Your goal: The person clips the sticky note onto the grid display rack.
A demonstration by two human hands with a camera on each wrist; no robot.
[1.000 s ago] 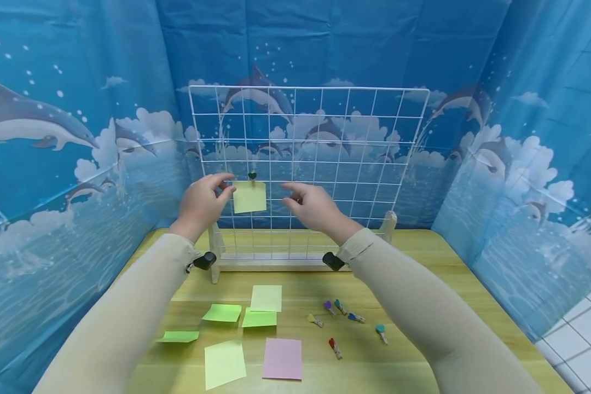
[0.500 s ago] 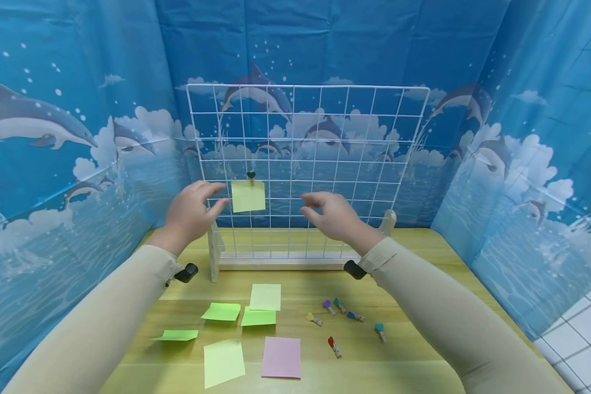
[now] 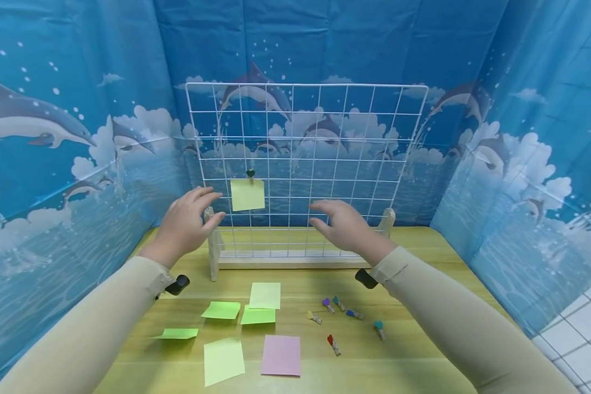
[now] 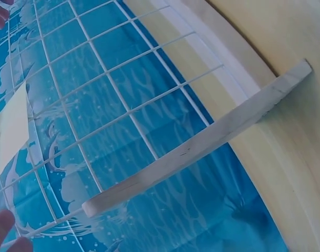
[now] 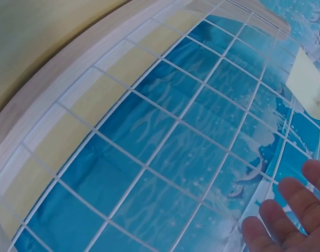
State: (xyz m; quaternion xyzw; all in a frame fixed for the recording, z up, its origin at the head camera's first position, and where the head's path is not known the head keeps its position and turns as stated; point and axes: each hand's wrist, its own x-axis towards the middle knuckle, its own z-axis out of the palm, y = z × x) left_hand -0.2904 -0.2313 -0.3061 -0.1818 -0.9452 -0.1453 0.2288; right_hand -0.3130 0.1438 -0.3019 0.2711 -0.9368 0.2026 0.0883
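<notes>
A pale yellow sticky note (image 3: 248, 196) hangs on the white wire grid (image 3: 302, 137), held at its top edge by a small clothespin with a dark green heart (image 3: 250, 174). Just left of the note is my left hand (image 3: 183, 221), fingers loosely extended and holding nothing. My right hand (image 3: 345, 225) hovers in front of the grid, farther to the right of the note, also with nothing in it. In the right wrist view the relaxed fingers (image 5: 293, 210) show at the lower right, apart from the note (image 5: 308, 86). The left wrist view catches only fingertips at its left edge.
The grid stands in a wooden base (image 3: 285, 262) on the yellow table (image 3: 374, 372). Green notes (image 3: 221, 310), pale yellow notes (image 3: 224, 361) and a pink note (image 3: 281, 355) lie in front. Several heart clothespins (image 3: 333, 345) are scattered to their right. Dolphin curtains (image 3: 295, 44) surround the table.
Both hands have drawn back from the hanging note, the left to the left and the right to the right, both slightly lower. Their fingers have spread a little. The note stays clipped in place.
</notes>
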